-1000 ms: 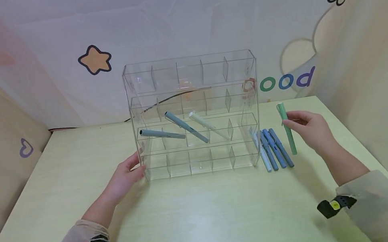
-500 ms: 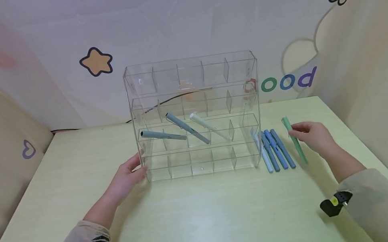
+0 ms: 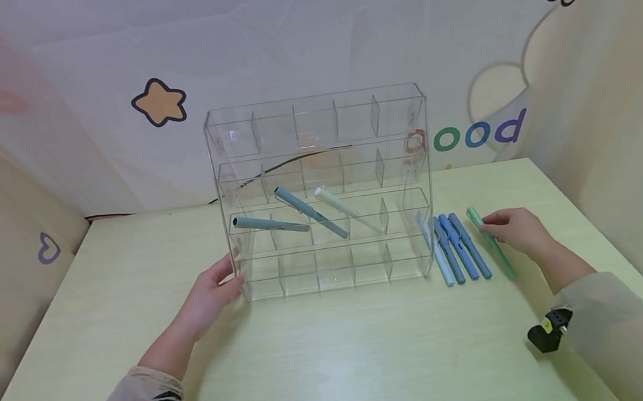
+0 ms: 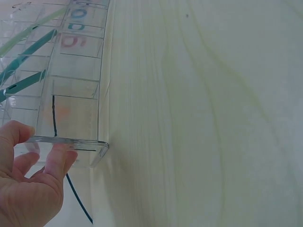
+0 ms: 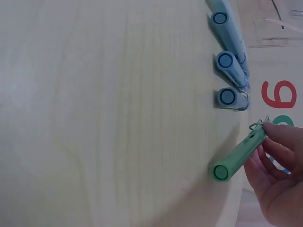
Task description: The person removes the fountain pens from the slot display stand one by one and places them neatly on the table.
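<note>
My right hand (image 3: 519,230) pinches a green pen (image 3: 493,245) by its upper part, to the right of a row of several blue pens (image 3: 461,247) on the table. In the right wrist view the green pen (image 5: 240,156) slants, its round end toward the camera. At the left, my left hand (image 3: 211,291) grips the lower left side of a clear compartment rack (image 3: 334,278); thumb and fingers straddle its edge in the left wrist view. Inside the rack lean two grey-blue pens (image 3: 309,212) and a whitish pen (image 3: 346,208).
The pale wooden table (image 3: 341,358) reaches back to a printed cloth backdrop (image 3: 301,36) with a star and letters. A dark cord (image 4: 78,198) runs behind the rack. The leftmost blue pen lies close to the rack's right side.
My right hand has lowered the green pen and brought it down beside the blue pens, where it slants more. The left hand stays on the rack.
</note>
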### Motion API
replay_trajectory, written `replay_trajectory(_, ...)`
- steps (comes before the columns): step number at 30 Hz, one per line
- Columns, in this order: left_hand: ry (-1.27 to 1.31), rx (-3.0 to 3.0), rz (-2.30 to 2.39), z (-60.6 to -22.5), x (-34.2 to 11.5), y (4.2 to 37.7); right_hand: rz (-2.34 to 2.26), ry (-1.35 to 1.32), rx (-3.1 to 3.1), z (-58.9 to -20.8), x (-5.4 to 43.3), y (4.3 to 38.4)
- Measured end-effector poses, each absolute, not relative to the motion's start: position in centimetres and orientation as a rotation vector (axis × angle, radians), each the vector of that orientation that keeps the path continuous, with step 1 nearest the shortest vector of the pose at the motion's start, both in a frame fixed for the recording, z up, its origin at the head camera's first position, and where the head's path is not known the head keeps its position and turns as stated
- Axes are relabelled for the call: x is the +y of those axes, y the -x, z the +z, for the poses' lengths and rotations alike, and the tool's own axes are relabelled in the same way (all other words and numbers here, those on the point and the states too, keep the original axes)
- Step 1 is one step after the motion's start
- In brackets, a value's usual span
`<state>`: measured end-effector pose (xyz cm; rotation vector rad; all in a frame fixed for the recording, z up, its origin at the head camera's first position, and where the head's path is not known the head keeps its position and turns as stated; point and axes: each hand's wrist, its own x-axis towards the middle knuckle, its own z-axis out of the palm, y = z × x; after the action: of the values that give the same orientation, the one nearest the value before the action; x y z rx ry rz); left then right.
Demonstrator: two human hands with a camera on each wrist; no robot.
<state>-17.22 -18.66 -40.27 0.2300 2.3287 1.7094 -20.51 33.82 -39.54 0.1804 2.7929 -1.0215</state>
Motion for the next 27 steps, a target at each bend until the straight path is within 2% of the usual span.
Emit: replay_trajectory(27, -0.237, 2.336, 1.714, -40.8, -18.7, 17.5, -0.918, -0.24, 2.757, -40.2, 33.2, 21.8)
